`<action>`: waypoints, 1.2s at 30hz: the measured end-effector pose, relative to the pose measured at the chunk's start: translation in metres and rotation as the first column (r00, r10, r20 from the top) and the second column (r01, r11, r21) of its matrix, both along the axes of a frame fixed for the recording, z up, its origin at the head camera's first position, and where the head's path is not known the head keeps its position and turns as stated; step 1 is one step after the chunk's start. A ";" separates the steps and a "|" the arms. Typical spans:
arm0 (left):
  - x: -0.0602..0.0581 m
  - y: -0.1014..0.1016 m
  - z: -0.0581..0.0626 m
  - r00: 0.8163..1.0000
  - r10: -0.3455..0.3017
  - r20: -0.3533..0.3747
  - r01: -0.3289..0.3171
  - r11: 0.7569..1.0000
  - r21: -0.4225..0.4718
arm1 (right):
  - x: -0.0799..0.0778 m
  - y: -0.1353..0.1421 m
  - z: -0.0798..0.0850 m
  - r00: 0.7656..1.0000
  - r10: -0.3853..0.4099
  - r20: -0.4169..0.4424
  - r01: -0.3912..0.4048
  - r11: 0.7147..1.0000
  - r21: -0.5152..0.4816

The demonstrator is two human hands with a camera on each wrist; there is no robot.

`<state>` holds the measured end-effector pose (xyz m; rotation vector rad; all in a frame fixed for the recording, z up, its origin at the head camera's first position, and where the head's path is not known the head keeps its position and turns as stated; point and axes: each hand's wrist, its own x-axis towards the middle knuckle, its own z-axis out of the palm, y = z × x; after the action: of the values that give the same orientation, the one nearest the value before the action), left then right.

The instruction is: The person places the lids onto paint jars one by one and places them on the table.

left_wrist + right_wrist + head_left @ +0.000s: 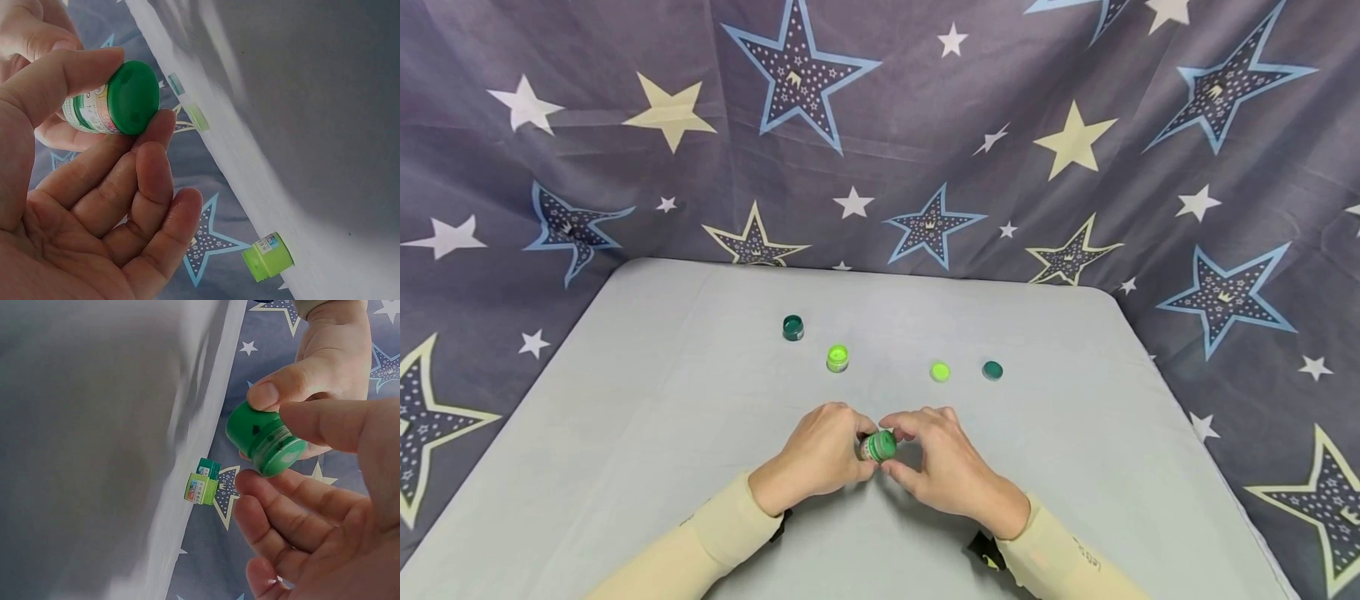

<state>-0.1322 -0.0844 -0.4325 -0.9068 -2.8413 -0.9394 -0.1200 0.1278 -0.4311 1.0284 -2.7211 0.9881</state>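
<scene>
1 green jar (878, 446) held above pale gray tbl (625, 467). L hand (822, 450) pinches it, thumb vs. fingers; R hand (943, 465) half-open round jar's right end, can't tell if gripping. Beyond jar: lime pot (837, 364), dk-green pot (793, 333) leftward; lime lid (940, 372), dk-green lid (992, 370) rightward; star-print curtain (887, 133) farthest.
</scene>
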 end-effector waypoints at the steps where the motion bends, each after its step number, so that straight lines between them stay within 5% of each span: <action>1: 0.000 0.000 0.000 1.000 0.000 -0.002 0.000 1.000 -0.002 | 0.000 0.000 0.000 1.000 0.004 -0.004 -0.004 1.000 -0.003; 26: 0.002 0.000 0.003 1.000 -0.001 0.002 0.001 1.000 0.011 | -0.001 -0.004 -0.002 1.000 -0.024 0.000 0.024 0.999 -0.046; 36: 0.003 0.001 0.004 1.000 0.009 0.030 -0.009 1.000 -0.003 | -0.001 -0.004 -0.004 0.996 -0.064 -0.062 0.065 0.998 0.010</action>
<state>-0.1291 -0.0833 -0.4284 -0.8874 -2.8696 -0.9557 -0.1208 0.1240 -0.4346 0.9496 -2.6952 0.9159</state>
